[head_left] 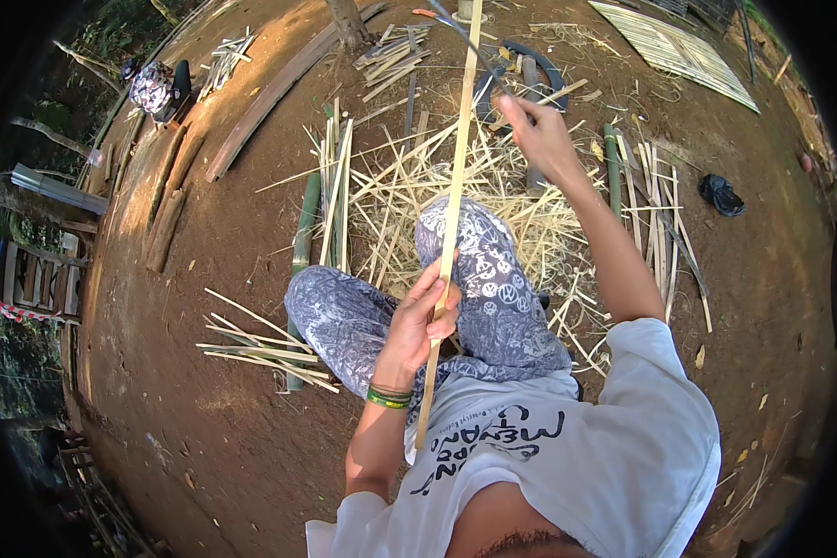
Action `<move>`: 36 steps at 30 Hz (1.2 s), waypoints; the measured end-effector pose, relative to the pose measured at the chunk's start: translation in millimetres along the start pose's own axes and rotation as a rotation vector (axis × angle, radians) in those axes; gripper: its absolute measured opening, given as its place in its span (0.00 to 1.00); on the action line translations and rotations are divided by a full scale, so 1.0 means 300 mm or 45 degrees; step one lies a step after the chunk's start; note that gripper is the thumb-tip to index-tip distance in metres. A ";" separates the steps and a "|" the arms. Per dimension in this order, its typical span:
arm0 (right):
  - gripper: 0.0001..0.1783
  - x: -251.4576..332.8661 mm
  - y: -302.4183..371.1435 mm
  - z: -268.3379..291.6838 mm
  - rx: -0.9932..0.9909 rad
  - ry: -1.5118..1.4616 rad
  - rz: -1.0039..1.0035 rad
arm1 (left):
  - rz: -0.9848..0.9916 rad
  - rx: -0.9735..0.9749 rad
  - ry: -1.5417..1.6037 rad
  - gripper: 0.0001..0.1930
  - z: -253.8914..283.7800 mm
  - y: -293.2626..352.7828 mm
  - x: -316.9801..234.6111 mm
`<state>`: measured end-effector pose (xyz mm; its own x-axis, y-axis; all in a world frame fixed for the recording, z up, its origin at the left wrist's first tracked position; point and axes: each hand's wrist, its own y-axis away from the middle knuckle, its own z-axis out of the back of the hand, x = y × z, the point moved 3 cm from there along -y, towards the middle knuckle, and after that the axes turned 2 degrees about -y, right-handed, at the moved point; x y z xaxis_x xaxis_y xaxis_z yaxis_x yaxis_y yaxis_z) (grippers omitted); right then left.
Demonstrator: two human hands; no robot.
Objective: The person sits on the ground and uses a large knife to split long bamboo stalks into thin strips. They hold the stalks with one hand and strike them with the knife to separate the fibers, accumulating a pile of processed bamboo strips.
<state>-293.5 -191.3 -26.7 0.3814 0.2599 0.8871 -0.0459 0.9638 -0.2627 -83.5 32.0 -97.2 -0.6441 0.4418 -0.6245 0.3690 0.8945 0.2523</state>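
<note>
And here we are on bare ground (186, 400), the person seated low, twelve o'clock straight ahead! The left hand (418, 316) sits near the middle of the dial, fingers curled and thumb pressed, pinching a long pale strip (455, 186) that runs from the shirt (604, 428) at six, up past the knee, clean out of view just beyond twelve. A green wristband (389, 398) circles the left wrist. Over towards one, the right hand (541, 139) is balled tight around the handle end of a knife (489, 70), its slim dark blade slanting towards twelve and crossing the strip in this view; whether the two touch, I cannot tell! Beneath it all, patterned trousers (344, 312), legs bent, and beyond them at one o'clock a tangled heap of shavings (563, 219). Round the dial we go: a green pole (306, 228) at ten, loose sticks (260, 342) fanned out at eight, a long plank (270, 104) at eleven with a tree trunk (351, 26) by its far end. Swing right, and there's a slatted panel (684, 56) between one and two, another bunch of sticks (658, 205) between two and three, and a crumpled black bag (720, 195) just beyond them on that same line!
</note>
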 end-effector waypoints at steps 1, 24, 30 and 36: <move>0.41 -0.036 0.070 -0.021 0.076 0.023 0.053 | -0.003 -0.010 0.028 0.23 0.002 -0.021 0.006; 0.51 -0.023 0.521 -0.144 0.329 0.706 0.458 | -0.053 -0.184 -0.182 0.18 0.012 -0.092 0.045; 0.49 -0.037 0.536 -0.134 0.256 0.628 0.330 | 0.045 -0.101 -0.299 0.24 0.023 -0.035 0.054; 0.49 -0.037 0.530 -0.105 0.322 0.696 0.242 | 0.089 -0.093 -0.398 0.26 -0.003 0.073 0.061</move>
<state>-275.8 -42.9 -90.2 0.7587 0.4245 0.4941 -0.3504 0.9054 -0.2398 -87.9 59.7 -102.5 -0.3776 0.4702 -0.7977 0.3486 0.8703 0.3480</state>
